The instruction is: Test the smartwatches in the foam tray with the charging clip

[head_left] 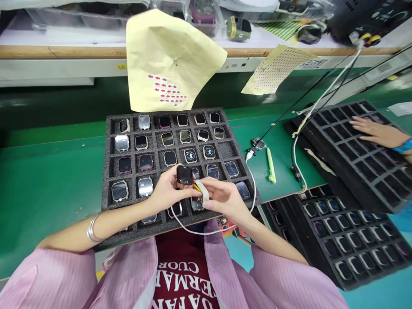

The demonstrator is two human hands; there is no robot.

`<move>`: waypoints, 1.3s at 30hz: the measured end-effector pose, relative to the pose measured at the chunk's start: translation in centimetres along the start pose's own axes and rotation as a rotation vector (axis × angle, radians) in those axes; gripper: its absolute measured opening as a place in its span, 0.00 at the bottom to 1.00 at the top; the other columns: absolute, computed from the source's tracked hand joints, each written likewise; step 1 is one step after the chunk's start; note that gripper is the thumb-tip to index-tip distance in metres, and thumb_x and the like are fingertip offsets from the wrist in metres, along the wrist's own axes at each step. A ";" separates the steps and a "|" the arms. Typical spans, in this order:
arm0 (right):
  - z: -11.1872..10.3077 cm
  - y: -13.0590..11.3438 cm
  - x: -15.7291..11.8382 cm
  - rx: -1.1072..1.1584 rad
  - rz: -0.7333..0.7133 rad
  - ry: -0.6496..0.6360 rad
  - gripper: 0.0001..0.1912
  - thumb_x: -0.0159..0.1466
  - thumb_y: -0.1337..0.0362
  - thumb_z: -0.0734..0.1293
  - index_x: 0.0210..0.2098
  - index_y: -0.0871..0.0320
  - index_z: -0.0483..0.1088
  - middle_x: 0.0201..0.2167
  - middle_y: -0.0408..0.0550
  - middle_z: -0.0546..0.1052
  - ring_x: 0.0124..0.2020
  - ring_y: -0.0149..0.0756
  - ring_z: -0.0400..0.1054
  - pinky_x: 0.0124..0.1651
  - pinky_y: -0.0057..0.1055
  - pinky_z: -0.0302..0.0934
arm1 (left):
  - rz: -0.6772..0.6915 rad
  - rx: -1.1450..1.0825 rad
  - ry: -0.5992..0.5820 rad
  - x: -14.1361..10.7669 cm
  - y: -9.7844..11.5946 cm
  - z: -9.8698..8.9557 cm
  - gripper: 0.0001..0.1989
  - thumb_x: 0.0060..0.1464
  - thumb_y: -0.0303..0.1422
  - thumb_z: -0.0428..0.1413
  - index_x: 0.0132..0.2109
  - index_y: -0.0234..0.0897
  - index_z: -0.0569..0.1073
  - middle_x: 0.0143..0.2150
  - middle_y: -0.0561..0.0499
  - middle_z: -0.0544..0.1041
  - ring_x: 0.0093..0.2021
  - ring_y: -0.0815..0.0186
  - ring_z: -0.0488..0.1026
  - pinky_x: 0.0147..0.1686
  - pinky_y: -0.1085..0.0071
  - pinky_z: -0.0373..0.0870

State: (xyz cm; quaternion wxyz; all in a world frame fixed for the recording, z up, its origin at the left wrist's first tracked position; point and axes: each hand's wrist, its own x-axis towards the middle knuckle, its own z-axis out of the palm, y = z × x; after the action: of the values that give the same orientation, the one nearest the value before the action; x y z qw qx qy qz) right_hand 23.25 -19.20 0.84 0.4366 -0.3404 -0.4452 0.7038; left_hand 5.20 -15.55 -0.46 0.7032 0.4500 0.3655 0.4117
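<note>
Sleeves of pink striped cloth (64, 274) come in at 7 and 5 o'clock, a thin white cable (201, 233) looping between them. Above it, both hands work close together; I cannot tell whether their fingertips touch. Left hand (169, 189) pinches a black square watch body (184, 175), which lies at about 1 to 2 o'clock from its palm. Right hand (222, 195) grips a pale curved watch casing with a yellow inner part (203, 191), out at 9 to 10 o'clock from its palm; the black body sits at 10 o'clock from that casing.

Beneath the hands spreads a dark grey foam tray (227, 150) of square compartments holding watches. From the hands, a light green pen (271, 165) lies toward 3 o'clock. Farther out, between 2 and 3, a co-worker's hand (380, 133) is over a black compartmented tray (347, 150). At 12 hangs a yellow paper sheet with red arrows (174, 56).
</note>
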 end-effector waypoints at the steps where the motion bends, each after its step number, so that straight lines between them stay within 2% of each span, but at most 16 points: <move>1: 0.0 0.0 0.0 -0.009 -0.011 -0.005 0.23 0.53 0.71 0.76 0.48 0.55 0.75 0.45 0.50 0.73 0.44 0.37 0.69 0.47 0.32 0.65 | -0.011 0.003 -0.011 0.1 -0.1 -0.1 0.25 0.30 0.32 0.72 0.35 0.35 0.67 0.31 0.56 0.70 0.28 0.71 0.70 0.26 0.77 0.70; 6: 0.4 0.0 0.1 0.012 -0.034 -0.083 0.27 0.48 0.70 0.79 0.48 0.54 0.75 0.45 0.50 0.71 0.42 0.36 0.70 0.45 0.33 0.66 | -0.068 0.001 -0.159 0.3 -1.0 -0.9 0.33 0.27 0.32 0.73 0.41 0.36 0.64 0.33 0.56 0.69 0.30 0.71 0.67 0.27 0.78 0.65; 8: 0.6 0.1 -0.1 0.050 -0.024 -0.119 0.29 0.45 0.69 0.80 0.47 0.55 0.76 0.44 0.50 0.72 0.41 0.36 0.70 0.44 0.33 0.66 | -0.053 -0.012 -0.204 0.0 -1.5 -1.1 0.36 0.27 0.34 0.73 0.44 0.38 0.63 0.35 0.55 0.69 0.32 0.69 0.68 0.29 0.77 0.66; 11: 0.8 0.4 -0.5 0.102 0.007 -0.142 0.30 0.41 0.68 0.81 0.45 0.57 0.77 0.41 0.49 0.73 0.40 0.35 0.69 0.45 0.34 0.66 | -0.061 -0.002 -0.248 -0.6 -1.8 -1.1 0.37 0.31 0.39 0.72 0.47 0.39 0.62 0.35 0.55 0.69 0.30 0.69 0.68 0.28 0.76 0.67; 15: 0.9 1.0 -1.0 0.213 0.043 -0.169 0.31 0.38 0.70 0.82 0.43 0.58 0.78 0.38 0.47 0.74 0.39 0.36 0.70 0.44 0.33 0.67 | -0.115 0.023 -0.332 -1.1 -1.5 -0.8 0.42 0.27 0.42 0.73 0.48 0.39 0.61 0.37 0.52 0.70 0.32 0.65 0.69 0.27 0.75 0.68; 17: 0.9 1.2 -0.9 0.267 0.080 -0.152 0.28 0.40 0.69 0.82 0.41 0.62 0.78 0.36 0.48 0.74 0.37 0.36 0.70 0.43 0.32 0.67 | -0.103 0.067 -0.303 -1.1 -1.5 -0.5 0.40 0.30 0.44 0.71 0.49 0.39 0.61 0.39 0.51 0.70 0.36 0.63 0.70 0.28 0.74 0.69; 21: 0.7 1.5 -0.2 0.538 0.241 -0.086 0.19 0.51 0.58 0.77 0.37 0.65 0.76 0.32 0.50 0.77 0.32 0.36 0.71 0.40 0.34 0.67 | -0.068 0.131 -0.200 -0.4 -1.5 -0.3 0.35 0.38 0.50 0.66 0.47 0.37 0.62 0.38 0.51 0.68 0.34 0.66 0.68 0.26 0.76 0.69; 23: 0.2 1.7 0.2 0.681 0.321 -0.042 0.21 0.54 0.53 0.74 0.38 0.63 0.75 0.34 0.51 0.77 0.33 0.35 0.71 0.40 0.32 0.67 | -0.079 0.096 -0.224 0.1 -1.1 -0.3 0.35 0.38 0.52 0.65 0.47 0.37 0.62 0.36 0.52 0.67 0.31 0.68 0.66 0.21 0.77 0.66; 25: -0.6 1.6 0.6 0.705 0.337 0.017 0.21 0.56 0.52 0.72 0.41 0.62 0.74 0.38 0.52 0.77 0.35 0.33 0.71 0.40 0.28 0.66 | -0.109 0.076 -0.231 0.5 -0.4 -0.3 0.33 0.39 0.47 0.67 0.47 0.36 0.62 0.37 0.52 0.68 0.30 0.69 0.66 0.20 0.77 0.66; 27: -1.5 1.2 0.9 0.586 0.280 0.062 0.19 0.57 0.53 0.72 0.41 0.61 0.74 0.39 0.52 0.77 0.37 0.34 0.71 0.42 0.30 0.66 | -0.146 0.099 -0.205 0.9 0.3 -0.3 0.29 0.40 0.39 0.68 0.46 0.35 0.64 0.40 0.50 0.70 0.33 0.69 0.68 0.27 0.75 0.69; 29: -2.3 0.4 1.2 0.361 0.160 0.083 0.17 0.57 0.55 0.72 0.42 0.59 0.74 0.40 0.51 0.77 0.38 0.37 0.71 0.44 0.34 0.66 | -0.204 0.113 -0.207 1.1 0.8 -0.2 0.26 0.41 0.32 0.68 0.46 0.33 0.66 0.42 0.48 0.72 0.35 0.69 0.69 0.34 0.72 0.70; 33: -2.8 -1.1 1.9 -0.346 -0.166 0.098 0.21 0.55 0.63 0.74 0.47 0.55 0.72 0.43 0.50 0.73 0.41 0.40 0.69 0.47 0.39 0.65 | -0.338 0.057 -0.282 1.0 0.5 -0.2 0.25 0.40 0.28 0.67 0.46 0.32 0.68 0.40 0.47 0.74 0.33 0.69 0.71 0.36 0.70 0.68; 36: -2.5 -1.5 2.4 -0.897 -0.337 0.021 0.21 0.56 0.67 0.73 0.49 0.57 0.70 0.45 0.52 0.70 0.46 0.43 0.67 0.51 0.42 0.64 | -0.339 0.007 -0.315 0.7 0.0 -0.2 0.27 0.40 0.27 0.67 0.48 0.33 0.68 0.41 0.49 0.73 0.34 0.69 0.72 0.36 0.69 0.69; 39: -2.1 -1.3 2.5 -1.185 -0.393 -0.103 0.21 0.60 0.69 0.69 0.53 0.60 0.67 0.48 0.57 0.68 0.50 0.46 0.65 0.52 0.44 0.64 | -0.291 -0.009 -0.314 0.5 -0.3 -0.3 0.26 0.42 0.29 0.67 0.49 0.34 0.68 0.41 0.49 0.74 0.38 0.66 0.73 0.39 0.68 0.70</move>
State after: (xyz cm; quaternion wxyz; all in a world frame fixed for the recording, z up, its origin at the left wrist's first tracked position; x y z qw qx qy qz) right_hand 24.52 -15.90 1.06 0.2727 -0.4020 -0.8346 0.2597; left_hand 5.23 -15.10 -0.88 0.8054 0.4479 0.3111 0.2322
